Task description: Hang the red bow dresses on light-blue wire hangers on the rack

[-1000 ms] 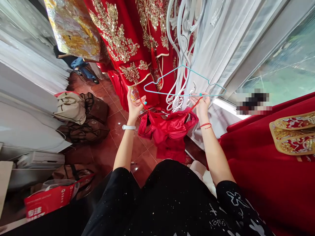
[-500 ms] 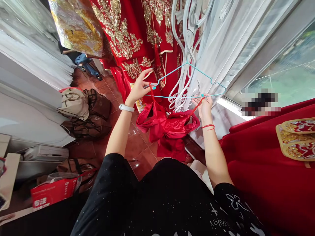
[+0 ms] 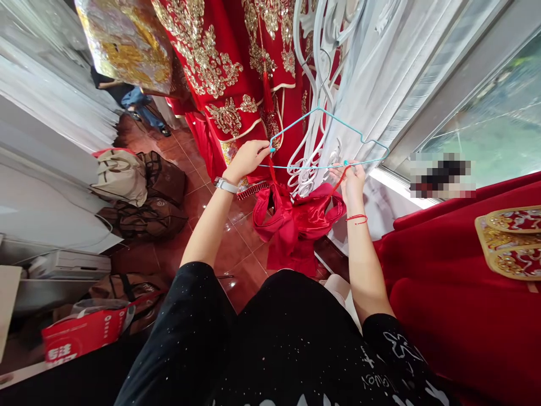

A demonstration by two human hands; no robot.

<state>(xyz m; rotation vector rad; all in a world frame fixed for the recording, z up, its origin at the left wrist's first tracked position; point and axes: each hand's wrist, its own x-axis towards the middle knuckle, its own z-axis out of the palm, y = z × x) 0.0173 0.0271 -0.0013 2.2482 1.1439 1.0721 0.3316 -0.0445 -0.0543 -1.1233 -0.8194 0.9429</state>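
A turquoise wire hanger (image 3: 325, 167) hangs tilted in front of me, with its hook up among white ornate metal scrollwork (image 3: 303, 175). My left hand (image 3: 249, 159) grips the hanger's left end. My right hand (image 3: 350, 183) pinches its lower wire near the right end, along with a thin red strap (image 3: 336, 183). That strap runs down to a red satin garment (image 3: 293, 223), which dangles below the hanger. Behind my left hand hangs a red gown with gold sequin embroidery (image 3: 224, 73).
Red velvet cloth (image 3: 443, 293) with gold-edged embroidered pieces (image 3: 509, 242) lies at right, below a window (image 3: 477, 113). Several bags (image 3: 143, 220) sit on the brown tile floor (image 3: 240, 248) beside white drapes (image 3: 51, 192). A jeans-clad person (image 3: 141, 107) stands farther away.
My left hand has moved up and right, from the red strap to the hanger's left end. The red satin garment has shifted right, and the hanger now tilts more.
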